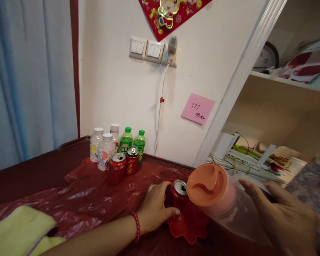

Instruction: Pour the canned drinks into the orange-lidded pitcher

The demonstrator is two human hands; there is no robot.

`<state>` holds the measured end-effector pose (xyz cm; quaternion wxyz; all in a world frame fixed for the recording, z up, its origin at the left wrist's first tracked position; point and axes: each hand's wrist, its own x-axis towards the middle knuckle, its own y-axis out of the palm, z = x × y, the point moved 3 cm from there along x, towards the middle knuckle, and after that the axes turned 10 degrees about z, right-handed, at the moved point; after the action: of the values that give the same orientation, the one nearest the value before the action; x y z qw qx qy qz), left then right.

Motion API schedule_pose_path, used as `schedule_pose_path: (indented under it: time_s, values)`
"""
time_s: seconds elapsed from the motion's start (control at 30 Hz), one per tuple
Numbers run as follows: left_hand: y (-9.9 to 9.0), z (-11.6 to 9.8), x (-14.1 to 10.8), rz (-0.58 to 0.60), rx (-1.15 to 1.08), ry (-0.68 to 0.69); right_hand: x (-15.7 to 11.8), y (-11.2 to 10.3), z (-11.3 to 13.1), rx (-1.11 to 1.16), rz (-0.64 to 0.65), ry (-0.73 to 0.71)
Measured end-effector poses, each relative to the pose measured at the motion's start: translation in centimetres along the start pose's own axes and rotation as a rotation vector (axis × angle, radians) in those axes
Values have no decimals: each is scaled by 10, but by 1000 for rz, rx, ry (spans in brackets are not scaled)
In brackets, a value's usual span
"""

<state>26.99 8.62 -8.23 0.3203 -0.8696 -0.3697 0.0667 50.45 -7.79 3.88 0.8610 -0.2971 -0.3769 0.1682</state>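
Observation:
My left hand (156,208), with a red bead bracelet at the wrist, is wrapped round the side of an opened red can (178,197). That can stands upright on a red scallop-edged dish (188,227). In my right hand (285,213) is a clear pitcher (237,209) by its handle, tilted to the left. The pitcher's orange lid (208,185) is beside the can's top, overlapping its right edge in view. Whether any liquid is flowing cannot be made out.
Two red cans (117,169), two green bottles (126,139) and three clear white-capped jars (106,153) stand at the back by the wall. Red plastic film (88,199) covers part of the table. A yellow cloth (21,227) lies front left; a cluttered shelf (256,167) is at right.

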Motion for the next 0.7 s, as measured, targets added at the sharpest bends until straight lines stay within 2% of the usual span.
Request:
schedule_pose_path:
  time_s: [0.13,0.37,0.7]
  values:
    - [0,-1,1,-2,0,-6,3,0,-3,13,34,8]
    - [0,1,1,-1,1,-9,-8,-2,10,3,-19,-40]
    - [0,0,0,-7,3,5,-7,-1,8,13,-16,-25]
